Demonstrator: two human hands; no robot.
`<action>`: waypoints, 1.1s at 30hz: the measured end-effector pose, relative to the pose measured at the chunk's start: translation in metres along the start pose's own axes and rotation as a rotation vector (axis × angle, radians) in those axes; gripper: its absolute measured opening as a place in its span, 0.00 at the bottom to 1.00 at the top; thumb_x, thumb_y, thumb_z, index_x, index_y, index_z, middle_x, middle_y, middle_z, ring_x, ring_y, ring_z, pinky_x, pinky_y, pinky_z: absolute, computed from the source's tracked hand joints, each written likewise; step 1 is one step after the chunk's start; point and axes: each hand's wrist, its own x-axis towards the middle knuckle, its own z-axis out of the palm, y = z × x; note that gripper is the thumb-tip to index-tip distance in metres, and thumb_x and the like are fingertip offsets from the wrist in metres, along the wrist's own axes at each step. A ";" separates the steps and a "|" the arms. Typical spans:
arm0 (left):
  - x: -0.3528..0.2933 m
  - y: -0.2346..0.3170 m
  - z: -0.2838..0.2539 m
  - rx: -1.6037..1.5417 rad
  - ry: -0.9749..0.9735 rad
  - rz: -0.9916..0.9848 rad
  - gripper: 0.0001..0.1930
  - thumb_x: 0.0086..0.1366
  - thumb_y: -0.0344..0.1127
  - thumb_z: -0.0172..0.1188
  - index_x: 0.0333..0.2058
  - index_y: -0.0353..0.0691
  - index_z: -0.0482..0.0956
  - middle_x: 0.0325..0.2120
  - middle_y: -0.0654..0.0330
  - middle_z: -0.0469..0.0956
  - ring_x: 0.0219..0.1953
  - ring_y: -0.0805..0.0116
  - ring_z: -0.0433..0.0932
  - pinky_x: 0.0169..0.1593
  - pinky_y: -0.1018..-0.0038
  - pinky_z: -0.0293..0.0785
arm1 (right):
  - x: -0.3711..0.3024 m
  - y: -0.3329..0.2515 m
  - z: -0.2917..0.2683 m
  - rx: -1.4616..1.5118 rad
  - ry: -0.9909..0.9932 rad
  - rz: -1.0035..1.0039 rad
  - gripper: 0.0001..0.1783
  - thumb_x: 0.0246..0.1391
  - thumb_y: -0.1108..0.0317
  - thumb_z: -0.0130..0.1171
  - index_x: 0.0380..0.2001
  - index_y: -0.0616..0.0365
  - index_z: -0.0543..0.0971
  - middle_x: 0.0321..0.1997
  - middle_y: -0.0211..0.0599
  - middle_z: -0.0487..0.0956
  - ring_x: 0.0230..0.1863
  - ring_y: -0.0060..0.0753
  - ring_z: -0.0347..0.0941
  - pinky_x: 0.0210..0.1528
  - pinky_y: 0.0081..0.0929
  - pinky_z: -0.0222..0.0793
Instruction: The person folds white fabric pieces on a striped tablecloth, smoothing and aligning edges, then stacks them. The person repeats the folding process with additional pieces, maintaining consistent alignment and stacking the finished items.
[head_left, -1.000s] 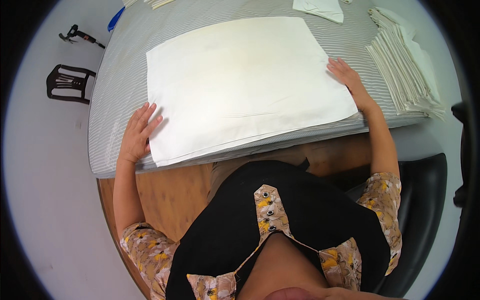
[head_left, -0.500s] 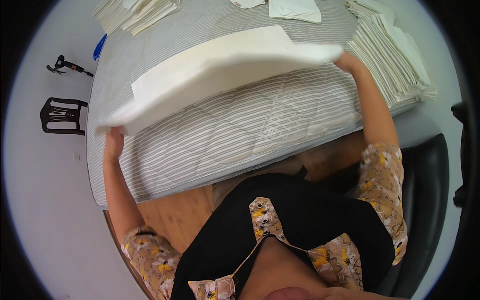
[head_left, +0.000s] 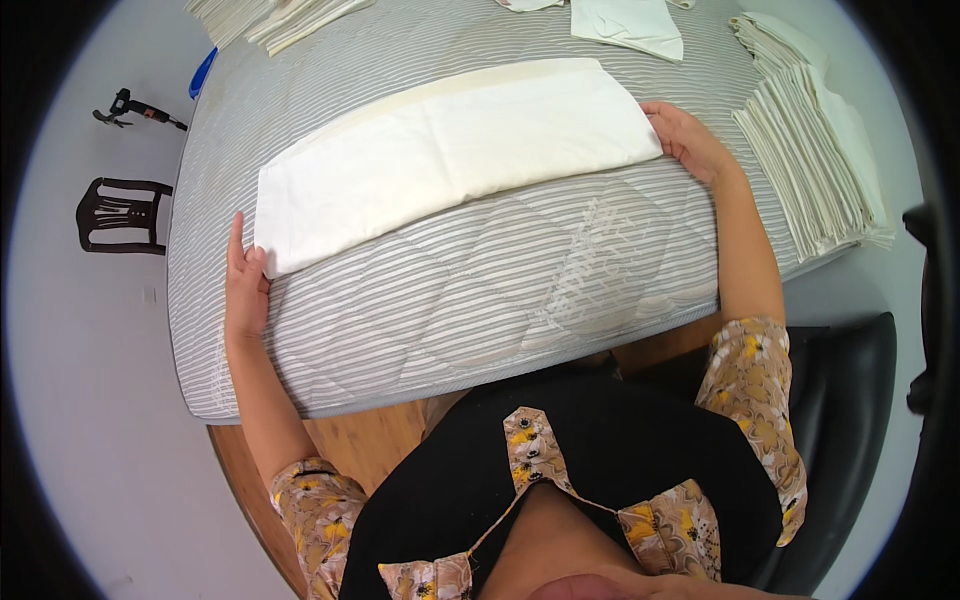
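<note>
A long strip of folded white cloth [head_left: 450, 140] lies on the striped mattress [head_left: 400, 330], slightly bowed, with a cream band showing along its far edge. My left hand [head_left: 247, 285] is at its near left corner. There the index finger points away from me, apart from the others, and the thumb touches the corner. At the right end, my right hand [head_left: 690, 140] has its fingers stretched toward the cloth's short edge, touching it. Part of that hand's fingertips is hidden at the edge. Neither hand appears to grip the cloth.
A tall stack of folded white cloths [head_left: 810, 150] stands at the right edge of the mattress. More folded cloths [head_left: 290, 25] are at the far left, and a loose white piece [head_left: 628, 25] lies at the far side. A dark chair [head_left: 122, 215] stands beyond the left edge.
The cloth's raised near edge has come down, and the strip now lies doubled over on the mattress. Both hands have shifted slightly and loosened from its ends.
</note>
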 end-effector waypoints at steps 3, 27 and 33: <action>-0.003 0.000 0.013 0.219 0.107 0.049 0.29 0.72 0.29 0.53 0.71 0.46 0.64 0.45 0.63 0.81 0.48 0.76 0.77 0.55 0.78 0.74 | -0.003 0.009 0.018 -0.103 0.078 -0.131 0.19 0.65 0.66 0.60 0.56 0.62 0.76 0.46 0.29 0.83 0.45 0.16 0.76 0.48 0.18 0.71; -0.014 0.031 0.008 0.211 -0.023 -0.281 0.19 0.73 0.33 0.56 0.61 0.46 0.78 0.51 0.59 0.81 0.45 0.75 0.80 0.51 0.76 0.78 | -0.037 -0.013 0.054 -0.262 0.244 0.146 0.24 0.63 0.59 0.64 0.53 0.67 0.77 0.45 0.40 0.83 0.39 0.27 0.79 0.42 0.28 0.76; -0.001 0.036 0.011 0.137 0.163 0.013 0.15 0.73 0.30 0.56 0.55 0.45 0.83 0.41 0.63 0.84 0.40 0.78 0.80 0.46 0.79 0.79 | -0.026 -0.003 0.041 -0.003 0.279 -0.103 0.20 0.64 0.67 0.60 0.55 0.68 0.76 0.45 0.40 0.83 0.40 0.28 0.79 0.44 0.27 0.76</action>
